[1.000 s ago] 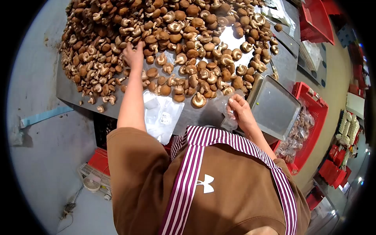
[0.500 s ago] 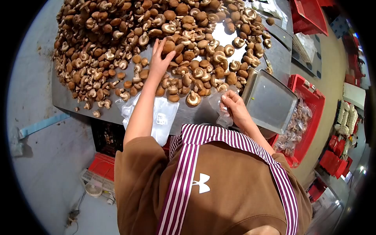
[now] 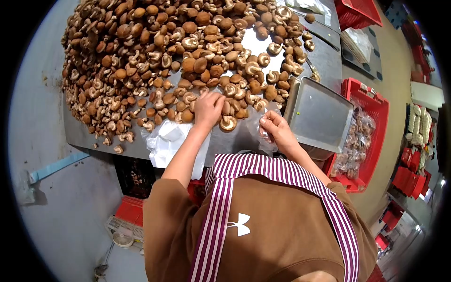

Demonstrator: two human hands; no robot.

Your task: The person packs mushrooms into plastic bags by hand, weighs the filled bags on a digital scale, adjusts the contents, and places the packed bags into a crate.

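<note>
My left hand is at the front edge of a large pile of shiitake mushrooms. Its fingers are curled down among the mushrooms, and their tips are hidden, so what they hold cannot be made out. Beside it, to the right, lies an upturned mushroom with its pale gills showing. Thumb and fingers of my right hand pinch a clear plastic bag near the table's front edge. Under my left forearm lies a stack of white plastic bags.
A metal tray stands right of my right hand. Beyond it a red crate holds bagged mushrooms. Another red crate is at the back right. A knife-like dark tool lies along the table's right side.
My left hand has drawn back from the larger caps toward the table's front edge, and its spread fingers have curled. My right hand still pinches the clear bag. The view has shifted slightly.
</note>
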